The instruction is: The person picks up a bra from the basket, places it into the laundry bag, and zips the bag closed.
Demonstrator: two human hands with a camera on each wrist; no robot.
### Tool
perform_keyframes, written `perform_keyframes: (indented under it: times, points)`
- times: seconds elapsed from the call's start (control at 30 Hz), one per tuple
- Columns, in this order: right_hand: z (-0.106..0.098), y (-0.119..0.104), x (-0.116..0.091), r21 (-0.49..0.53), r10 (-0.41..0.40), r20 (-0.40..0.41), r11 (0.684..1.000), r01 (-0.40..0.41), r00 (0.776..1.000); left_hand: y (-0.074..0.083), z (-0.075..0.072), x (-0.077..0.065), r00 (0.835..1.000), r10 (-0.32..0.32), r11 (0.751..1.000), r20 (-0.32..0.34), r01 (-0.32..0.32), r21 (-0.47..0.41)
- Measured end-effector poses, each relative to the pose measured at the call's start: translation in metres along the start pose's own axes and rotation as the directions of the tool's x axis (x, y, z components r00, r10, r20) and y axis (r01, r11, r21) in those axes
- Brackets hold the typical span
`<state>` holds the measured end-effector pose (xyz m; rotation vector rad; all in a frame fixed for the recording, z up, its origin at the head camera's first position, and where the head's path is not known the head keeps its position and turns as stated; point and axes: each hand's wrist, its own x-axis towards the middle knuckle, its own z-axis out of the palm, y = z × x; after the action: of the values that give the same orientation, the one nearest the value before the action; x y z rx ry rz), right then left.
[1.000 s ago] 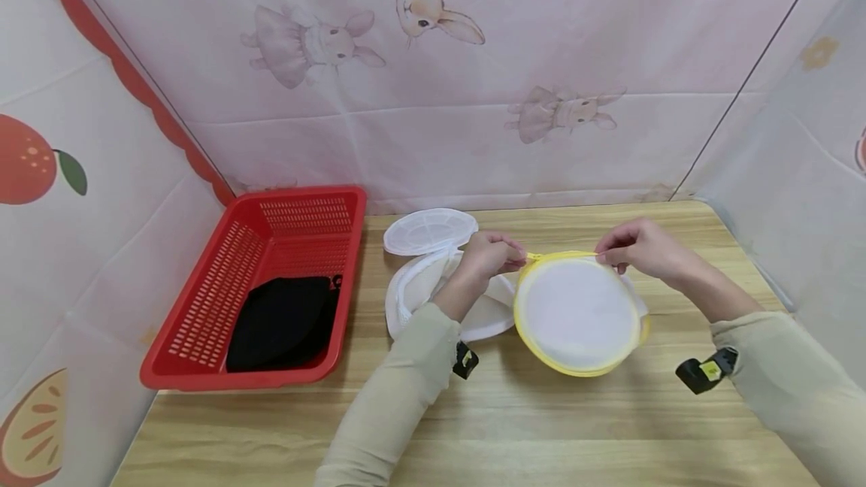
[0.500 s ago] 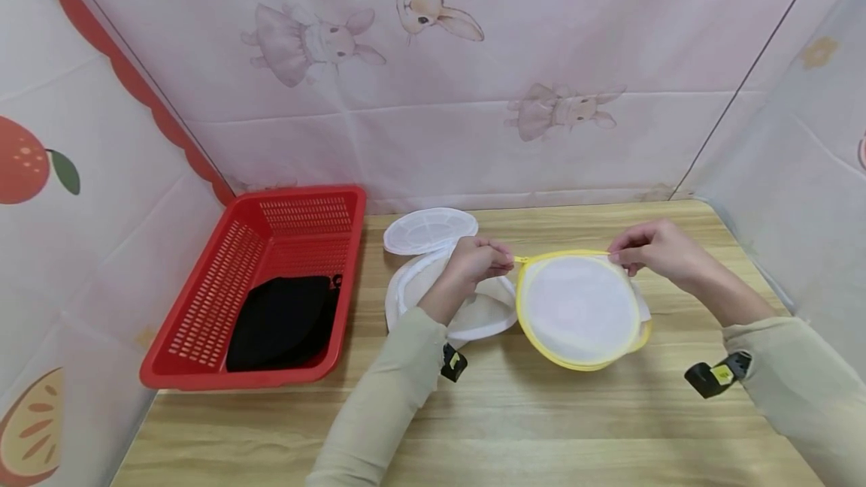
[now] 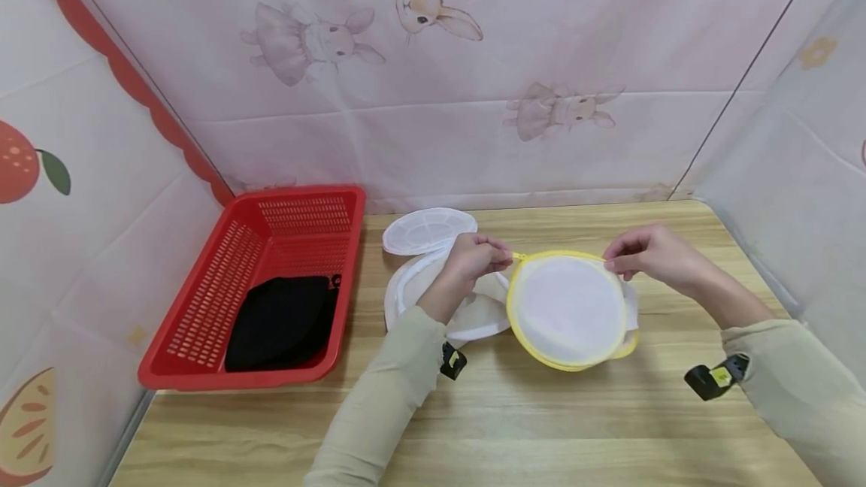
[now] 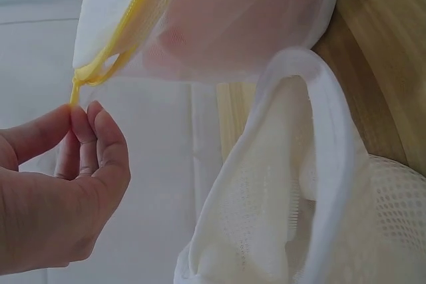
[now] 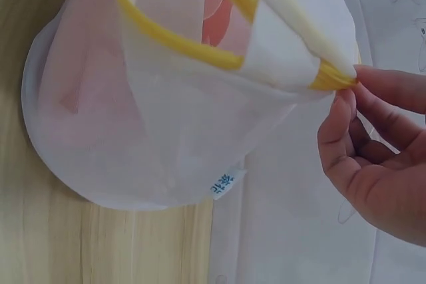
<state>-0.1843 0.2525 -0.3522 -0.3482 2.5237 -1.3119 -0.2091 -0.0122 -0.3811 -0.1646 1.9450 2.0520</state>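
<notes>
A round white mesh laundry bag with a yellow zipper rim stands on the table. My left hand pinches the yellow zipper pull at the rim's far left. My right hand pinches the yellow edge at the far right. In the right wrist view the lid gapes near that hand, and something pink-red shows through the gap. More pink shows blurred through the mesh wall. Beside my left hand, partly under the forearm, is a white mesh bag with a thick padded rim, its mouth gaping.
A translucent white oval lid rises behind the padded bag. At the left stands a red perforated plastic basket with a folded black item in it. A printed cloth wall borders the wooden table at the back.
Since a second ago my left hand has moved left with the zipper pull. The yellow-rimmed bag first shifted slightly right, then back left. My right hand has kept its pinch on the edge.
</notes>
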Motion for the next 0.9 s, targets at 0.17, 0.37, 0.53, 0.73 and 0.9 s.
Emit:
perform_keyframes:
  times: [0.17, 0.37, 0.53, 0.73, 0.9]
  points:
    - [0.0, 0.0, 0.001, 0.017, -0.014, 0.034, 1.0, 0.013, 0.999, 0.004, 0.0, -0.001, 1.0, 0.003, 1.0, -0.008, -0.003, -0.01]
    - [0.002, -0.001, 0.005, 0.031, -0.007, 0.046, 1.0, 0.005, 0.999, 0.006, 0.003, -0.001, 1.0, -0.002, 1.0, -0.001, 0.002, -0.016]
    - [0.004, -0.007, 0.008, 0.019, -0.016, 0.059, 1.0, 0.015, 0.998, 0.007, 0.008, -0.003, 1.0, 0.0, 1.0, -0.002, 0.0, -0.012]
    - [0.006, -0.016, 0.012, -0.028, -0.003, 0.067, 1.0, 0.005, 0.998, 0.011, 0.011, -0.006, 1.0, 0.001, 0.999, -0.011, -0.001, 0.038]
    - [0.008, -0.023, 0.015, -0.035, 0.004, 0.067, 0.999, -0.002, 0.998, 0.014, 0.014, -0.008, 1.0, 0.01, 0.999, -0.007, -0.01, 0.053]
